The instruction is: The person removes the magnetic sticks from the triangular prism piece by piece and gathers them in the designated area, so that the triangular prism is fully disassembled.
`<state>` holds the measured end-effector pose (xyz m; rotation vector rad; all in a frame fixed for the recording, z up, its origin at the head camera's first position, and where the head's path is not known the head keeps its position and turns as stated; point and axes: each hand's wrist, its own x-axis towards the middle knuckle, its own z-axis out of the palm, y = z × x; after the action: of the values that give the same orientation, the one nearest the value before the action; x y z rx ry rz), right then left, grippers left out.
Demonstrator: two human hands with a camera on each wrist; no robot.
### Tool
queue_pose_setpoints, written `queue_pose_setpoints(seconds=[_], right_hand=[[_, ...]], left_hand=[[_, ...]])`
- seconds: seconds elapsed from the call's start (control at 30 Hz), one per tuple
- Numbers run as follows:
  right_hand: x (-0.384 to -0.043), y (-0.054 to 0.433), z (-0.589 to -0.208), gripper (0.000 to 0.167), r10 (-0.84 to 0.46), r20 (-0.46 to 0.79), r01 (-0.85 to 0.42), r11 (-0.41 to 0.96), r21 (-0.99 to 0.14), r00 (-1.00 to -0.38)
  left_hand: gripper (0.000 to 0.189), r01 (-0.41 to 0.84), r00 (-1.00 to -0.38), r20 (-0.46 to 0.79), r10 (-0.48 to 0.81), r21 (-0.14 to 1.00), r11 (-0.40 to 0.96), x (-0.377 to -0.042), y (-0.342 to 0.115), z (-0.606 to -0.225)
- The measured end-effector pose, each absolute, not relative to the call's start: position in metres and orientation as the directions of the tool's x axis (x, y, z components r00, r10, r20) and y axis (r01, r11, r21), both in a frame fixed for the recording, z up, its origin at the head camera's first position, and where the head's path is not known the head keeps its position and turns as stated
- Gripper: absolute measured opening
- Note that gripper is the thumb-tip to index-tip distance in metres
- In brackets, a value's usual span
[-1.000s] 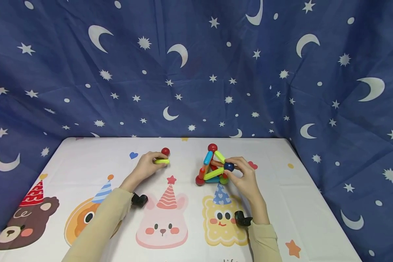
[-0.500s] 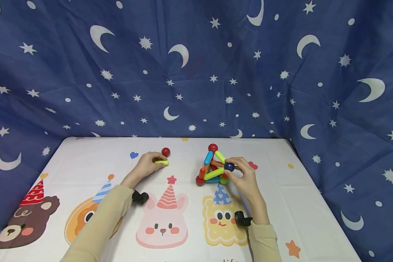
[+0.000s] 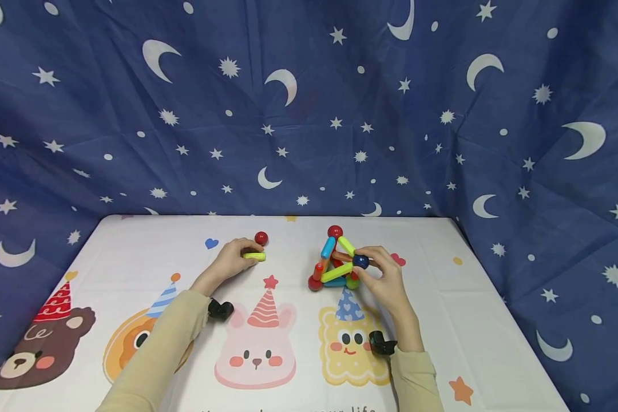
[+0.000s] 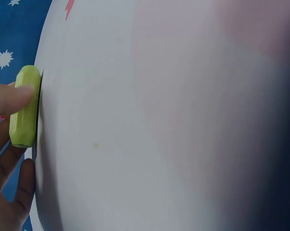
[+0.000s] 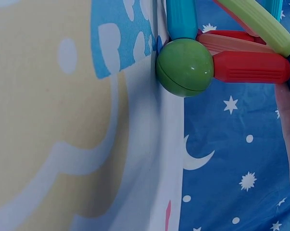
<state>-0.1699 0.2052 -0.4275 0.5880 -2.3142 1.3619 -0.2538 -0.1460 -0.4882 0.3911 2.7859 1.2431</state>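
In the head view my left hand [image 3: 230, 260] pinches a yellow-green magnetic rod [image 3: 254, 256] between thumb and fingers, low over the table. Just behind it lies a loose red ball [image 3: 261, 238]. My right hand [image 3: 385, 274] holds a dark blue ball [image 3: 360, 261], a corner of a frame built of magnetic rods and balls. Red balls [image 3: 315, 282] and a green ball [image 5: 185, 67] form other corners. A red rod [image 5: 252, 67] joins the green ball to the blue one in the right wrist view. The frame's far side is partly hidden.
A white tablecloth [image 3: 288, 355] printed with cartoon animals covers the table. Behind it hangs a blue curtain [image 3: 309, 149] with moons and stars. Black wrist camera mounts [image 3: 220, 309] sit on both forearms.
The rod in my left hand has shifted slightly toward the table's front and turned a little. My right hand and the built frame stay practically still.
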Motion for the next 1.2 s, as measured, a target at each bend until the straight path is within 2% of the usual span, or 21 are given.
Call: queue_pose_setpoints(seconds=[0.33, 0.63, 1.2], right_hand=[[-0.17, 0.205, -0.427, 0.031, -0.159, 0.527, -0.539, 0.433, -0.722, -0.835], [-0.168, 0.203, -0.425, 0.031, -0.151, 0.519, -0.527, 0.446, -0.724, -0.841], [-0.168, 0.203, -0.425, 0.032, -0.15, 0.514, -0.521, 0.445, -0.728, -0.845]], left_hand=[[0.031, 0.204, -0.964, 0.043, 0.263, 0.754, 0.624, -0.253, -0.149, -0.488], [0.032, 0.187, -0.975, 0.068, 0.213, 0.768, 0.613, -0.25, -0.15, -0.482], [0.024, 0.248, -0.969, 0.228, 0.099, 0.85, 0.465, -0.229, -0.123, -0.462]])
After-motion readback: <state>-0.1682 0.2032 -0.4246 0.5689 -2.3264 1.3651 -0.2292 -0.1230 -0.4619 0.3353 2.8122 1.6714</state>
